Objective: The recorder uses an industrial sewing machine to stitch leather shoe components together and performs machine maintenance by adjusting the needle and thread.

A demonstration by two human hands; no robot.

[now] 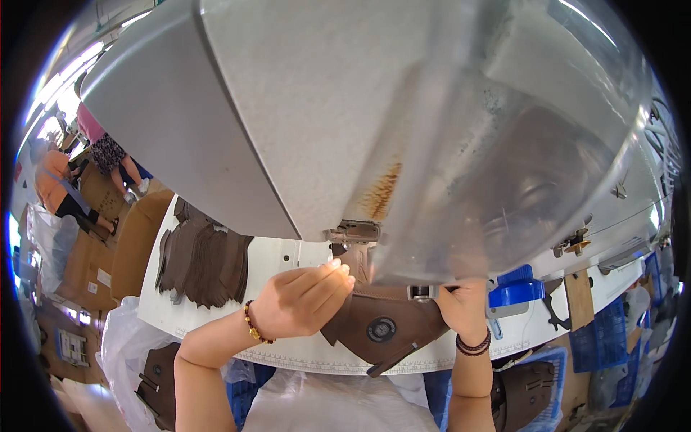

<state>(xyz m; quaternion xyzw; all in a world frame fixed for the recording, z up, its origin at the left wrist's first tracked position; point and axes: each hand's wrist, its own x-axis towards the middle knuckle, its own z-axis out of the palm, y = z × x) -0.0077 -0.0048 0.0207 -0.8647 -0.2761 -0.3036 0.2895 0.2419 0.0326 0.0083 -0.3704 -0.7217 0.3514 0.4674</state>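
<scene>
A brown leather-like panel [353,324] with a round dark badge [381,330] lies under a large grey sewing machine [288,108]. My left hand [302,299] is raised beside the machine's needle area [353,234], its fingertips pressed together in a pinch. Whatever they hold, if anything, is too small to make out. At the panel's right edge is my right hand [463,309], with its thumb near a small metal knob [419,292]. Its other fingers are hidden by the clear cover [504,180] on the machine.
A stack of dark brown strips [205,263] lies on the white table [162,309] at left. On the right are a blue tray [517,286] and a blue crate [601,335]. More brown pieces [529,392] sit low at right. Two people [61,183] are at the far left.
</scene>
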